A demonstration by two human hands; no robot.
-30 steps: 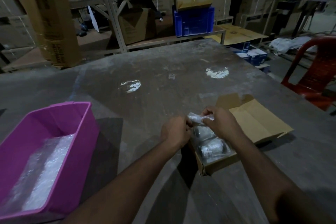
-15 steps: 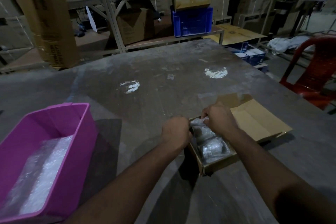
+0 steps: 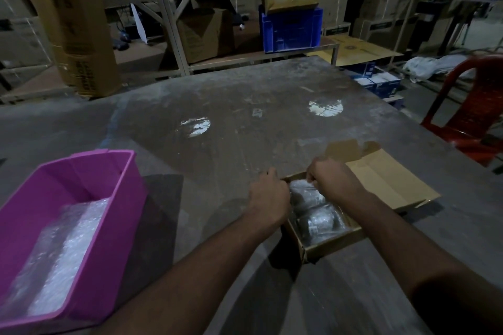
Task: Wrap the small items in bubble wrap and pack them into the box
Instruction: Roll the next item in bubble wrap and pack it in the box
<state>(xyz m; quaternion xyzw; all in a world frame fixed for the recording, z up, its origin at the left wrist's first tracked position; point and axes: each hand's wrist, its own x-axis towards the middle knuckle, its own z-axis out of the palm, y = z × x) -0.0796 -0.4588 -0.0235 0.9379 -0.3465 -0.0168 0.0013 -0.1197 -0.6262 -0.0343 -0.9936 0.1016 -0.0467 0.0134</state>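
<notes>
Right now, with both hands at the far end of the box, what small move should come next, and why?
Probably push the wrapped item down into the box beside the wrapped one already lying inside. The right hand pinches its wrap at the far end and the left hand is at the box's left wall, so it looks only partly seated.
</notes>
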